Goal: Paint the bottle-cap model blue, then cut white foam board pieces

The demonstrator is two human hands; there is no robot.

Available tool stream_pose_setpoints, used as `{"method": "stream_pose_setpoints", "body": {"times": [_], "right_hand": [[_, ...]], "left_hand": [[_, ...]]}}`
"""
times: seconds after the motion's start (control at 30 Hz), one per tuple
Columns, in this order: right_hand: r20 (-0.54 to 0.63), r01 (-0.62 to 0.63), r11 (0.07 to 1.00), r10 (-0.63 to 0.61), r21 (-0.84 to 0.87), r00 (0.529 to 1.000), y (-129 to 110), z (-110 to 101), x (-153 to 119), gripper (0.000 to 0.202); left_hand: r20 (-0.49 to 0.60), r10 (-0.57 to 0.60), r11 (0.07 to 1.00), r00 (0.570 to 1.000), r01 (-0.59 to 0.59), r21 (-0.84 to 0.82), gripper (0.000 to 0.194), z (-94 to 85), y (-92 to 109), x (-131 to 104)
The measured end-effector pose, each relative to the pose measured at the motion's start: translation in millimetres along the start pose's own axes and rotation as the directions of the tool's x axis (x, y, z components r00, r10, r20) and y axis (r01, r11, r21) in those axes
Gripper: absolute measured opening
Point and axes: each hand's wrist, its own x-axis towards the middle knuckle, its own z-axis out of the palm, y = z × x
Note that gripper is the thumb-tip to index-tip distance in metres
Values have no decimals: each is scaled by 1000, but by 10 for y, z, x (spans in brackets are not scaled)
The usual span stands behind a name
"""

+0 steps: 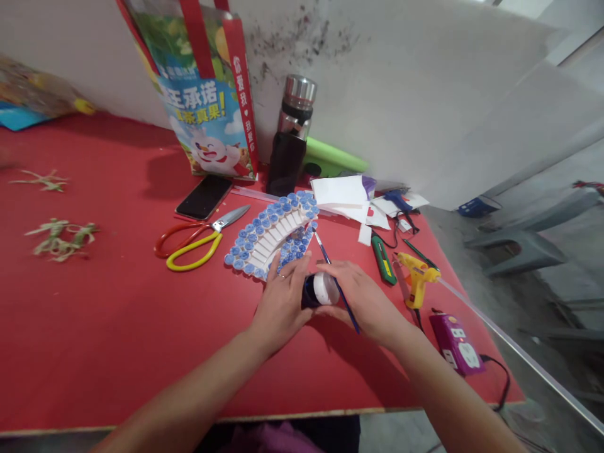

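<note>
In front of me, my left hand (282, 297) wraps round a small dark blue jar (308, 292), which is tipped on its side. My right hand (361, 297) grips the jar's white lid (325, 289) from the other side. A thin paintbrush (348, 306) with a dark blue handle is also held in the right hand, its bristles pointing away from me. Just beyond the fingers lies a fan-shaped piece (274, 236) edged with blue-and-white rolled discs, with white strips along its middle. The left fingertips are close to its lower edge.
Scissors (217, 236) and a phone (204, 197) lie to the left on the red table (141, 340). A bag (207, 107) and a flask (290, 138) stand behind. Rightward are white papers (340, 190), a green cutter (383, 259), a yellow glue gun (418, 277) and a purple power box (457, 343).
</note>
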Motion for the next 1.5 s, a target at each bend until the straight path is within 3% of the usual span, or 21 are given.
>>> {"method": "stream_pose_setpoints", "body": {"times": [0.13, 0.33, 0.7, 0.83, 1.0, 1.23, 1.37, 1.5], "right_hand": [[97, -5, 996, 14, -91, 995, -74, -34, 109, 68], [157, 72, 986, -48, -153, 986, -124, -83, 202, 66], [132, -14, 974, 45, -226, 990, -202, -16, 168, 67], [131, 5, 990, 14, -140, 991, -200, -117, 105, 74], [145, 56, 992, -38, -116, 989, -209, -217, 106, 51], [125, -111, 967, 142, -228, 982, -271, -75, 202, 48], [56, -110, 973, 124, -201, 991, -293, -113, 119, 51], [0, -78, 990, 78, -120, 997, -312, -372, -9, 68]], "left_hand": [[-22, 8, 1000, 1000, -8, 8, 127, 10, 9, -2], [-36, -1, 1000, 999, 1, 4, 123, 22, 11, -8], [14, -3, 1000, 1000, 3, -27, 129, 39, -33, -9], [9, 9, 1000, 1000, -9, -23, 129, 39, -39, -9], [-22, 18, 1000, 1000, -19, -18, 115, 36, -26, 3], [-36, 63, 997, 997, -64, -50, 101, 88, -66, 5], [-99, 58, 990, 993, -70, -125, 107, 19, -37, 6], [55, -64, 946, 996, 79, -315, 114, -171, 76, 102]]}}
